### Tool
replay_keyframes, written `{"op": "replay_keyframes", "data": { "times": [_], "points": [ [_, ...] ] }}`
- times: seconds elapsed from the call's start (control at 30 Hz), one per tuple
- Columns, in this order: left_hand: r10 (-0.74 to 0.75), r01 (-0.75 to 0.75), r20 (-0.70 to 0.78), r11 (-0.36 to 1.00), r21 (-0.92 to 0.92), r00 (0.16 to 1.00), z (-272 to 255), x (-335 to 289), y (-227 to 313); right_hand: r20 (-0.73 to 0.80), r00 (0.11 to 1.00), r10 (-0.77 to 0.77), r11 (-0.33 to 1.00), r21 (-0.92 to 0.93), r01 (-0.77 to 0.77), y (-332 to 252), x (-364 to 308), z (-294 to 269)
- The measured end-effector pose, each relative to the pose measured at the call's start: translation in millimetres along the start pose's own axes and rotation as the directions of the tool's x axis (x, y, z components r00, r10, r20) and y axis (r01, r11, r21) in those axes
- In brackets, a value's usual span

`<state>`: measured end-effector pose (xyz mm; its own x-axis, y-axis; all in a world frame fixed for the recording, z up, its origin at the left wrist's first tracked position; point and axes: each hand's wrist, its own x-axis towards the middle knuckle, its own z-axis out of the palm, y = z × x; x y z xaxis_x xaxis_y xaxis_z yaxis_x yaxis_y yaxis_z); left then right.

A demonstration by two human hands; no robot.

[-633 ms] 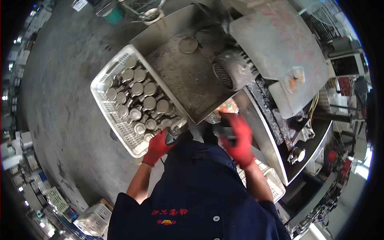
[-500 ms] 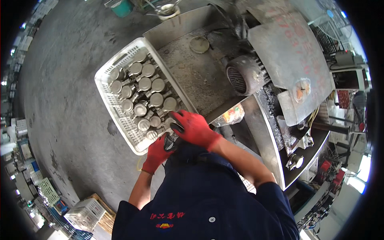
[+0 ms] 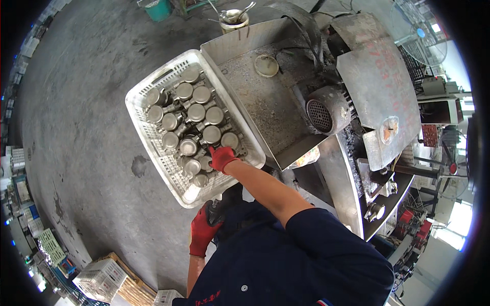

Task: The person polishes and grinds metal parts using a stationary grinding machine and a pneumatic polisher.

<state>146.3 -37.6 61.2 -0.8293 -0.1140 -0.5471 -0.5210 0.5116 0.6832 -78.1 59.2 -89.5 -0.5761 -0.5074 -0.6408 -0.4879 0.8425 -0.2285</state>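
Dull silvery metal pieces with round, flat caps and short stems [image 3: 196, 112] lie heaped in a white plastic rectangular crate with slotted walls [image 3: 158, 153], right before the worker. The red-gloved right hand [image 3: 223, 159] reaches into the crate's near part, its fingers bent down among the pieces; from here I can't tell whether they pinch one. The left hand, in a red glove with a black palm [image 3: 204, 228], hangs just outside the near rim, fingers curled, their grip unclear to me. Beside the crate, a grey, grimy metal tray [image 3: 255, 109] holds a round, shallow disc [image 3: 266, 65]. Beyond, a small whitish pail [image 3: 236, 26] holds long-handled tools [image 3: 246, 10].
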Motion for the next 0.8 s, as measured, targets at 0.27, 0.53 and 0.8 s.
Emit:
{"op": "replay_keyframes", "data": {
  "times": [0.27,0.53,0.8],
  "points": [
    [0.140,-0.143,0.049,0.987,0.069,0.989,-3,20,14,-0.159,0.987,0.012,0.991,-0.131,-0.033,47,-56,-15],
    [0.230,-0.287,0.263,0.936,0.203,0.937,24,44,58,-0.643,0.750,-0.157,0.968,0.049,0.245,52,-152,-71],
    [0.303,-0.463,0.459,0.838,0.289,0.835,78,63,122,-0.404,0.826,0.392,0.182,0.915,0.360,187,-404,-83]
  ]
}}
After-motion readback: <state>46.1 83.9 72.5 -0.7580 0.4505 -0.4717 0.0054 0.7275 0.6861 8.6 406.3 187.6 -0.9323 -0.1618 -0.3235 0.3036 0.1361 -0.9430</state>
